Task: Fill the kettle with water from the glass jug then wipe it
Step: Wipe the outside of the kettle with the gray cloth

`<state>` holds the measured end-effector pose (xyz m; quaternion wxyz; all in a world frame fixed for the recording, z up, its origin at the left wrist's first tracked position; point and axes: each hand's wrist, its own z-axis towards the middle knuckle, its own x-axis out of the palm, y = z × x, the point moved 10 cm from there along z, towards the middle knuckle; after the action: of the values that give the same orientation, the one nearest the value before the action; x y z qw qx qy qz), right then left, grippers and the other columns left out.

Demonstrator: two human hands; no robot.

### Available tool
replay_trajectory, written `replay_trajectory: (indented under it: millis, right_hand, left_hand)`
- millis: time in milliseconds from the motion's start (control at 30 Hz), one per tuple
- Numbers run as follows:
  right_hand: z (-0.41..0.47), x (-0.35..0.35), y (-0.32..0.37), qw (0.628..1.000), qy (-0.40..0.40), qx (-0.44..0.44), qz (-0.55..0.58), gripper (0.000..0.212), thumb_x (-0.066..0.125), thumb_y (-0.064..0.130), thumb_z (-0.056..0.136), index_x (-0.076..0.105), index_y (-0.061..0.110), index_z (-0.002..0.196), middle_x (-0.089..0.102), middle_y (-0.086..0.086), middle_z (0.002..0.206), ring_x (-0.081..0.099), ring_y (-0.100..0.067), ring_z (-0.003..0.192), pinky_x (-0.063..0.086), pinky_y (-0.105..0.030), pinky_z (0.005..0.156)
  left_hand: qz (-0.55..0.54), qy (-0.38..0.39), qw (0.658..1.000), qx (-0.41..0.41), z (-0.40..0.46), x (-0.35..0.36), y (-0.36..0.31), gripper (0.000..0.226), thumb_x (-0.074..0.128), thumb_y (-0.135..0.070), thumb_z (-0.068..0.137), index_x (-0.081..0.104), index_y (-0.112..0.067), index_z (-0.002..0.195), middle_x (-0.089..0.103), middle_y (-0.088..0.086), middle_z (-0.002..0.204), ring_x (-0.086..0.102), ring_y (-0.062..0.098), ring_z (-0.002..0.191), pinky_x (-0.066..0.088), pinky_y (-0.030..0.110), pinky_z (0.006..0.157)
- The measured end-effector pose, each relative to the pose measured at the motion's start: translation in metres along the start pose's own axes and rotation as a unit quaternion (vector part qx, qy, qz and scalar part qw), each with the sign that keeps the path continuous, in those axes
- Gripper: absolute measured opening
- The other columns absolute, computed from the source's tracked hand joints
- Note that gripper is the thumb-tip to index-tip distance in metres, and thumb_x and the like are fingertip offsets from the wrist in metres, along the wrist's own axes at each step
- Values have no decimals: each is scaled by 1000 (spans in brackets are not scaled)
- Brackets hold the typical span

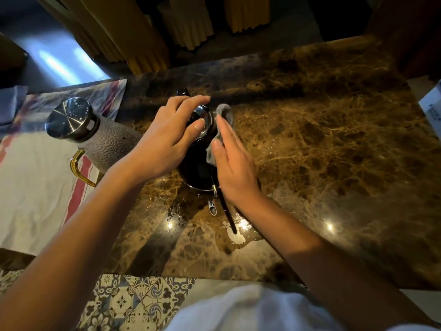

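Note:
A black kettle (195,170) with a shiny metal lid stands on the brown marble counter (322,139), its thin spout pointing toward me. My left hand (167,139) rests on top of the lid, fingers spread over it. My right hand (232,168) presses a grey cloth (224,113) flat against the kettle's right side. The textured glass jug (95,137), with a steel cap and a gold handle, stands just left of the kettle, beside my left wrist.
A white towel with red stripes (35,187) lies under the jug at the left. Water puddles (236,232) shine on the counter near the spout. Yellow curtains hang behind the counter. A white box (432,103) sits at the right edge.

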<state>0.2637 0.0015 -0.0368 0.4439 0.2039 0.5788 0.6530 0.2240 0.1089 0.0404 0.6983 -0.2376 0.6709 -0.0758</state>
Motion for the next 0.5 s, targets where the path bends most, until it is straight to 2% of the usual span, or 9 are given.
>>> replay_trajectory:
  millis: [100, 200, 267, 333, 367, 433, 500]
  right_hand:
    - [13, -5, -18, 999, 32, -3, -4, 49, 39, 23, 113, 37, 9, 160, 40, -7, 165, 33, -13, 154, 24, -20, 124]
    - [2, -7, -46, 997, 60, 36, -30, 51, 36, 26, 113, 32, 14, 162, 34, -4, 169, 27, -12, 156, 17, -8, 120]
    - [-12, -7, -59, 995, 72, 60, -36, 53, 36, 27, 114, 26, 18, 165, 28, 1, 171, 21, -6, 156, 14, 0, 115]
    - [-22, -9, -66, 994, 77, 74, -21, 54, 40, 29, 113, 25, 24, 165, 26, 11, 169, 19, 3, 153, 15, 1, 113]
    - [-25, -11, -69, 994, 75, 78, -10, 55, 44, 30, 112, 28, 26, 164, 28, 15, 167, 20, 4, 152, 18, -2, 115]
    - [-27, -18, -76, 995, 40, 89, -3, 56, 53, 35, 108, 36, 26, 161, 37, 12, 163, 34, -3, 150, 32, -15, 117]
    - [-31, -31, -82, 993, -30, 107, -36, 54, 60, 44, 102, 48, 24, 150, 49, 6, 146, 49, -12, 135, 46, -29, 109]
  left_hand:
    - [-1, 1, 1000, -3, 0, 0, 0, 54, 34, -47, 106, 31, -33, 158, 35, 3, 158, 33, 24, 145, 32, 44, 117]
    - [-5, 2, 1000, -1, 0, 1, 1, 54, 34, -46, 106, 31, -32, 158, 35, 3, 158, 32, 24, 145, 29, 37, 115]
    - [-4, 0, 1000, 1, 0, 1, 2, 54, 35, -45, 106, 31, -32, 158, 35, 3, 158, 32, 24, 145, 28, 37, 114]
    - [-7, -1, 1000, 2, 1, 1, 3, 52, 35, -44, 107, 32, -34, 158, 34, 2, 158, 32, 25, 145, 28, 37, 113]
    - [-9, 0, 1000, 3, 1, 1, 3, 49, 36, -43, 109, 33, -35, 157, 34, 2, 158, 32, 24, 144, 29, 38, 113]
    - [-15, 0, 1000, 4, 2, 1, 2, 45, 37, -40, 110, 35, -38, 155, 34, 1, 157, 32, 24, 144, 30, 40, 114]
    - [-19, 3, 1000, 6, 2, 1, 1, 44, 37, -40, 110, 37, -38, 154, 34, 0, 156, 32, 23, 144, 32, 44, 116]
